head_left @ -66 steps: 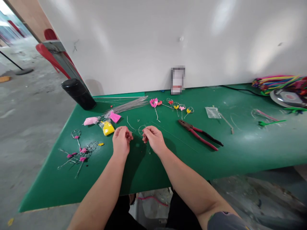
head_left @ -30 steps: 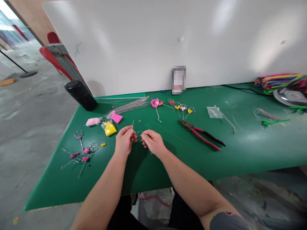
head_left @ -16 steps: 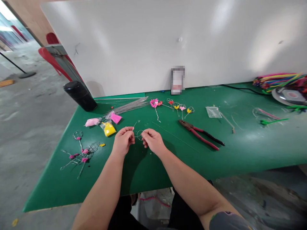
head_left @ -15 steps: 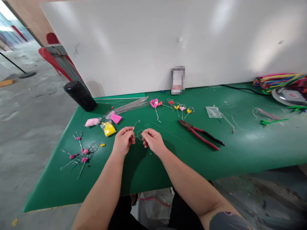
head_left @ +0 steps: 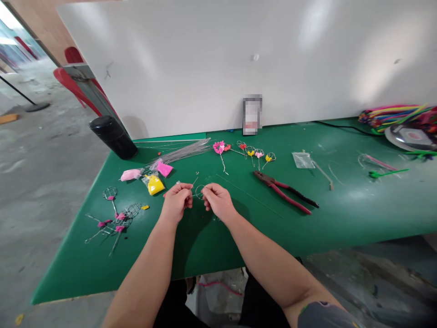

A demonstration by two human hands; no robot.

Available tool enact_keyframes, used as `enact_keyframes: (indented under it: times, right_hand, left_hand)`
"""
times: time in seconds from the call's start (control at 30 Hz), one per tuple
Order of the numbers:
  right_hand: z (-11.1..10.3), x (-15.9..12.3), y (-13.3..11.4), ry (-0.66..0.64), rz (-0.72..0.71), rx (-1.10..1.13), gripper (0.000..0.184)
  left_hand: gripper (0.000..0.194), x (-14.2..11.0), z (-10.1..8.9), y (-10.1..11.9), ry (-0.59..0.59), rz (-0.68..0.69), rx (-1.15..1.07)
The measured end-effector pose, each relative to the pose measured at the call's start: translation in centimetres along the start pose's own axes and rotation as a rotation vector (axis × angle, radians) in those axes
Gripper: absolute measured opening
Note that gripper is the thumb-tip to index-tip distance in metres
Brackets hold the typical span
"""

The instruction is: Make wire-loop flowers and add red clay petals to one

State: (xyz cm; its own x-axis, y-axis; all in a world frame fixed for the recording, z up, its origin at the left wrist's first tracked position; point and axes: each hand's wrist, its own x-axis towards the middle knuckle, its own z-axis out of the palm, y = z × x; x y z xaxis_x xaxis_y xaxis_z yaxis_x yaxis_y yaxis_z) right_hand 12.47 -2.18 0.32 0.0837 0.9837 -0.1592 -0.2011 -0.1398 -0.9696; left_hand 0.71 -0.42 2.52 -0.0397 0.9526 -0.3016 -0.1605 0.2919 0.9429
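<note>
The left hand [head_left: 175, 202] and right hand [head_left: 218, 201] are held close together just above the bench [head_left: 290, 232], thumbs and fingers pinched narrow on a thin wire loop [head_left: 199, 192] that sits between them, with a short wire tip [head_left: 195, 181] rising beside it. A long straight wire [head_left: 249, 195] lies on the bench just beyond the right hand. Left of the left hand are a bag of yellow clay [head_left: 154, 184] and pink clay packets [head_left: 165, 169], with a bundle of straight steel wires [head_left: 180, 152] behind them. Small wire flowers [head_left: 251, 154] with pink, red and yellow centres lie in a row ahead, red-and-black-handled pliers [head_left: 282, 193] lie to the right, and wire-mesh pieces [head_left: 118, 223] with pink tufts lie at the far left.
</note>
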Motion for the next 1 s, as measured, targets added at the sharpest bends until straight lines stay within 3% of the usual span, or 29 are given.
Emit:
enact_keyframes:
  times: [0.17,0.57,0.83,1.0]
  right_hand:
    - [0.0,0.05,0.01,0.0,0.016,0.002,0.011]
    - [0.06,0.0,0.04,0.008,0.01,0.016,0.011]
    - [0.09,0.01,-0.02,-0.005,0.031,0.008,0.011]
    - [0.08,-0.24,0.41,0.008,-0.043,-0.095,0.014]
  left_hand:
    - [0.027,-0.12,0.03,0.16,-0.029,-0.035,-0.009]
    - [0.015,-0.12,0.01,0.03,0.009,-0.009,0.064]
    - [0.016,-0.11,-0.11,0.28,-0.102,-0.087,0.038]
    - [0.014,0.21,-0.48,0.01,-0.085,-0.041,0.126]
